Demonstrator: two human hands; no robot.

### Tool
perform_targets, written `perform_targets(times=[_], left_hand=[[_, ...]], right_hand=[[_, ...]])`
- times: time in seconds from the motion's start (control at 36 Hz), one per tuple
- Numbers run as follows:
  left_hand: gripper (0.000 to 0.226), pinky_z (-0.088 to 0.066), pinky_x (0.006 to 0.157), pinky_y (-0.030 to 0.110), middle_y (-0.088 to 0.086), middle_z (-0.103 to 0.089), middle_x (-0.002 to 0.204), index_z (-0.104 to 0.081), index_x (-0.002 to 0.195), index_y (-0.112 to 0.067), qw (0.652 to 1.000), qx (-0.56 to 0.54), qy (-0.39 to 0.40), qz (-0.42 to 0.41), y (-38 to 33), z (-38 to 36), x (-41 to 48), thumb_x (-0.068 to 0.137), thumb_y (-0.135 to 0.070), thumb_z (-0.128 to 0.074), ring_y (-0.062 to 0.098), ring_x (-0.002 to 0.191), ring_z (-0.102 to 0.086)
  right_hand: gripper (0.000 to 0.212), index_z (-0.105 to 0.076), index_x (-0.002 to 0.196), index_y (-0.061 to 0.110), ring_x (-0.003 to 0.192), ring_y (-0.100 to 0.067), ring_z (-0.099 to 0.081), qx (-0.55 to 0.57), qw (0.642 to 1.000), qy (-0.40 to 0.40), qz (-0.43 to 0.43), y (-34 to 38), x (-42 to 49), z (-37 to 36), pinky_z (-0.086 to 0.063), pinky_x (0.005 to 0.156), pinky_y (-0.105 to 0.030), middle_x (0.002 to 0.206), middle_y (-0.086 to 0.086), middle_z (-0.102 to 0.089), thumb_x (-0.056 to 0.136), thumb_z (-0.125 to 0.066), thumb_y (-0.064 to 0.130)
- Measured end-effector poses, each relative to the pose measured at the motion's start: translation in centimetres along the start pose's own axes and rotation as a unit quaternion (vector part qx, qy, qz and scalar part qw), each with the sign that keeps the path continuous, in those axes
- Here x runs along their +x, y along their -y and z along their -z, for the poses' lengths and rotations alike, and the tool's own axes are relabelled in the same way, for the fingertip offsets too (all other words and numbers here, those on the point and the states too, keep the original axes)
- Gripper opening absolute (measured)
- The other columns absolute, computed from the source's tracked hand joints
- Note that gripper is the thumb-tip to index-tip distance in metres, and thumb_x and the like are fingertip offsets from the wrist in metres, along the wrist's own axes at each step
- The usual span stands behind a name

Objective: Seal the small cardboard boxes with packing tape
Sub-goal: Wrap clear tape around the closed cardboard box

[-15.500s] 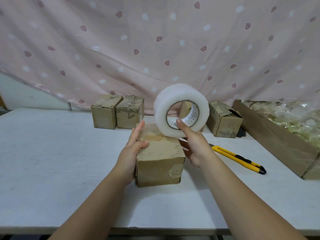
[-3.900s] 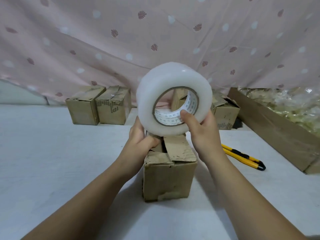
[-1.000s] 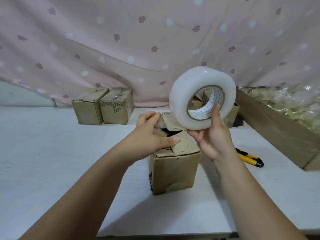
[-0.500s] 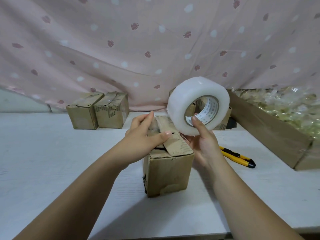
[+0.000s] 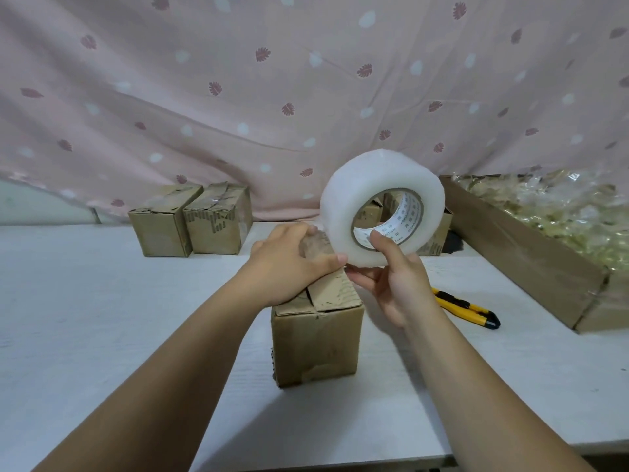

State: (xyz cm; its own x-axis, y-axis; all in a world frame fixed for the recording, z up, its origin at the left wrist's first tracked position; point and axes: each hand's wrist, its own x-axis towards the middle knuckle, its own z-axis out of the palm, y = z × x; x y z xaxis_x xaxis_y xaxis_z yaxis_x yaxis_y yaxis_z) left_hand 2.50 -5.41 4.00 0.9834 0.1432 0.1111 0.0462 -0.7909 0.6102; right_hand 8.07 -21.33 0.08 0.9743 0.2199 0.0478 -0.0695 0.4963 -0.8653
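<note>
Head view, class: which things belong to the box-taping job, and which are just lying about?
Job: tape roll, front box, left hand on its flaps, right hand, back-left boxes, yellow knife (likely for cutting).
Lying about: long carton of wrappers, pink curtain.

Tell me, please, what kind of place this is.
Probably a makeshift home packing spot: small cardboard boxes stand on a white table, a pink patterned cloth hangs behind as a backdrop, and the right hand holds a packing tape roll at an unsealed box.
</note>
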Motion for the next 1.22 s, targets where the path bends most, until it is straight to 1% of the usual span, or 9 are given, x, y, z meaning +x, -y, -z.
perform_targets(times=[0.25,0.44,0.56,0.67,0.81,0.89,1.08,1.17,1.22], left_hand=[[0.078,-0.028,0.105,0.039,-0.005,-0.027,0.151,-0.029,0.144,-0.036,0.996,0.088,0.016,0.006,-0.2,0.0,0.4,0.078,-0.075,-0.048,0.028,0.138,-0.026],[0.079,-0.027,0.107,0.039,-0.007,-0.025,0.152,-0.028,0.144,-0.038,0.994,0.106,0.012,0.004,-0.2,-0.1,0.4,0.077,-0.077,-0.045,0.028,0.139,-0.024],[0.077,-0.028,0.106,0.04,-0.006,-0.025,0.152,-0.028,0.144,-0.037,0.994,0.109,0.017,0.007,-0.3,0.0,0.3,0.079,-0.075,-0.045,0.03,0.138,-0.025],[0.077,-0.029,0.108,0.043,-0.006,-0.028,0.15,-0.03,0.142,-0.037,0.995,0.102,0.016,0.003,0.0,0.0,0.5,0.078,-0.077,-0.045,0.028,0.138,-0.027],[0.077,-0.028,0.107,0.042,-0.005,-0.028,0.15,-0.031,0.142,-0.037,0.995,0.101,0.018,0.007,-0.2,0.0,0.3,0.078,-0.076,-0.045,0.029,0.137,-0.027],[0.077,-0.029,0.107,0.041,-0.005,-0.028,0.149,-0.031,0.142,-0.036,0.995,0.097,0.02,0.009,-0.3,0.1,0.2,0.078,-0.076,-0.044,0.029,0.137,-0.027],[0.072,-0.027,0.107,0.04,-0.005,-0.028,0.147,-0.034,0.141,-0.034,0.996,0.079,0.03,0.013,-0.5,0.2,0.0,0.081,-0.074,-0.04,0.028,0.136,-0.027],[0.041,-0.023,0.113,0.038,-0.004,-0.036,0.143,-0.046,0.13,-0.033,1.0,-0.018,0.008,0.008,-0.1,0.0,0.2,0.098,-0.053,-0.03,0.02,0.136,-0.029],[0.033,-0.032,0.104,0.02,-0.008,-0.039,0.142,-0.052,0.128,-0.034,0.994,-0.102,-0.023,0.005,0.2,-0.2,0.1,0.103,-0.031,-0.029,0.01,0.127,-0.039]], right_hand=[[0.027,-0.053,0.093,0.035,0.096,-0.025,-0.067,-0.111,0.985,-0.079,0.11,0.9,-0.1,0.6,-0.059,0.063,-0.033,0.104,-0.007,-0.066,0.092,-0.06,0.009],[0.028,-0.053,0.094,0.035,0.096,-0.026,-0.067,-0.098,0.984,-0.116,0.096,0.9,-0.1,0.6,-0.06,0.06,-0.034,0.108,-0.009,-0.065,0.092,-0.06,0.008],[0.026,-0.055,0.109,0.03,0.094,-0.022,-0.064,-0.106,0.981,-0.141,0.082,1.1,0.1,1.3,-0.056,0.052,-0.029,0.106,-0.003,-0.064,0.094,-0.058,0.01],[0.025,-0.055,0.093,0.034,0.087,-0.021,-0.065,-0.11,0.983,-0.139,0.046,1.0,0.2,1.7,-0.054,0.049,-0.028,0.097,-0.002,-0.064,0.093,-0.061,0.009],[0.029,-0.056,0.092,0.03,0.09,-0.025,-0.064,-0.103,0.981,-0.163,0.019,0.8,0.4,2.6,-0.057,0.066,-0.039,0.095,-0.005,-0.064,0.09,-0.062,0.002],[0.035,-0.058,0.108,0.025,0.102,-0.029,-0.063,-0.143,0.974,-0.175,0.017,0.9,0.5,3.8,-0.055,0.086,-0.052,0.104,-0.007,-0.065,0.086,-0.064,-0.001],[0.043,-0.056,0.114,0.027,0.104,-0.026,-0.06,-0.255,0.952,-0.167,0.031,0.2,0.2,4.8,-0.051,0.093,-0.053,0.101,0.002,-0.064,0.084,-0.064,-0.003],[0.05,-0.054,0.127,0.023,0.101,-0.02,-0.056,-0.295,0.941,-0.158,0.057,0.1,0.0,4.5,-0.049,0.095,-0.044,0.095,0.008,-0.059,0.086,-0.063,-0.004],[0.05,-0.053,0.125,0.026,0.1,-0.02,-0.055,-0.307,0.936,-0.155,0.071,0.0,-0.1,4.4,-0.049,0.095,-0.044,0.099,0.004,-0.059,0.086,-0.062,-0.004]])
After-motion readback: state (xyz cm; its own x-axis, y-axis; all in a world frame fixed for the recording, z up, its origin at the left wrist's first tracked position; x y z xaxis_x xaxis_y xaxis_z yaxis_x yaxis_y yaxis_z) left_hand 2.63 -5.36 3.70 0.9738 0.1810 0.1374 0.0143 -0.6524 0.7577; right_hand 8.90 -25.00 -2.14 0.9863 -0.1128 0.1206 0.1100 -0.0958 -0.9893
